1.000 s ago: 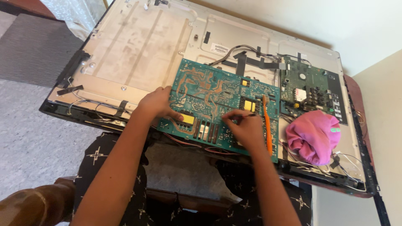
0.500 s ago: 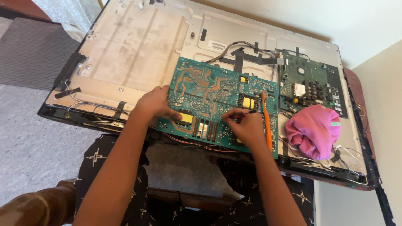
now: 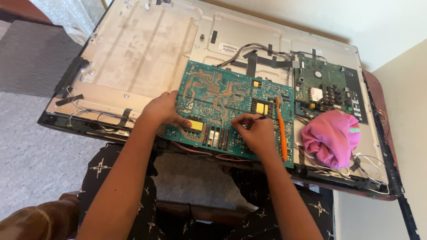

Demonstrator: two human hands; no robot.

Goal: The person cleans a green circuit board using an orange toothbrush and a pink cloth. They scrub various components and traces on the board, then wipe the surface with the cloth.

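A large teal circuit board point(image 3: 227, 100) lies solder side up on the metal back of an opened flat-screen television point(image 3: 147, 49). My left hand point(image 3: 162, 109) grips the board's left edge, thumb next to a yellow patch point(image 3: 195, 125). My right hand point(image 3: 255, 133) rests on the board's lower middle and pinches a thin dark tool point(image 3: 254, 118) whose tip touches the board. An orange toothbrush point(image 3: 281, 129) lies along the board's right side, just beside my right hand.
A smaller green circuit board point(image 3: 327, 91) with black cables sits at the panel's right. A pink cloth point(image 3: 331, 138) lies below it. Loose wires run along the panel's near edge. My legs in dark patterned fabric point(image 3: 118, 178) are under the panel. Grey carpet lies left.
The view has shifted slightly. My right hand has moved a little along the board with the thin tool. My left hand keeps its hold on the board's edge.
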